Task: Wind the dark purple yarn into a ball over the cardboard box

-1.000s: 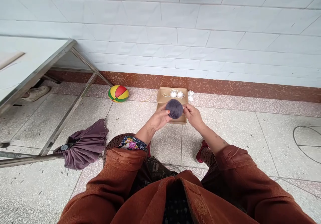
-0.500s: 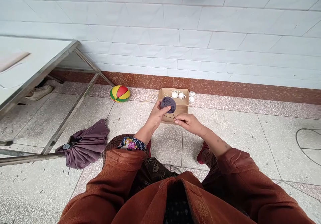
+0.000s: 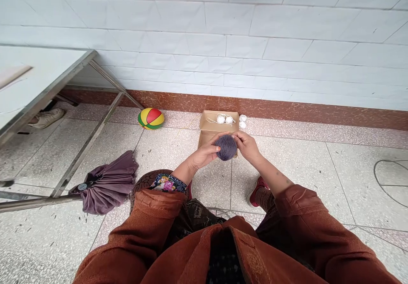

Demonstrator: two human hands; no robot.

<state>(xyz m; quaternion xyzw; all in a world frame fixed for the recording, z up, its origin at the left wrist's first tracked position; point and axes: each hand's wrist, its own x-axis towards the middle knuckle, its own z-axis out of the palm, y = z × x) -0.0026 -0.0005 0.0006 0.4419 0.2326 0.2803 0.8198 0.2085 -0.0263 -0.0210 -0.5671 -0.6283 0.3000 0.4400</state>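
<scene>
So the person's sitting there in a rust-brown jacket with a ball of dark purple-grey yarn (image 3: pixel 226 147) held up between both hands, right over the near end of a cardboard box (image 3: pixel 208 126) on the floor. Left hand (image 3: pixel 204 153) is cupped around the left side of the ball, fingers curled onto it and thumb on top. Right hand (image 3: pixel 247 145) is up against the right side, fingers bent in and pinched at the ball's upper edge; can't make out whether there's a loose strand between them. Inside the far end of the box there are a couple of small white balls (image 3: pixel 220 118), and a few more white ones (image 3: pixel 242 121) sit on the tiles just beside the box, by the wall. Off to the left there's a red, yellow and green toy ball (image 3: pixel 151 118) near the skirting, a folded purple umbrella (image 3: pixel 106 182) lying on the floor, and a metal-framed table (image 3: pixel 44 92) with a shoe (image 3: pixel 46 117) under it.
</scene>
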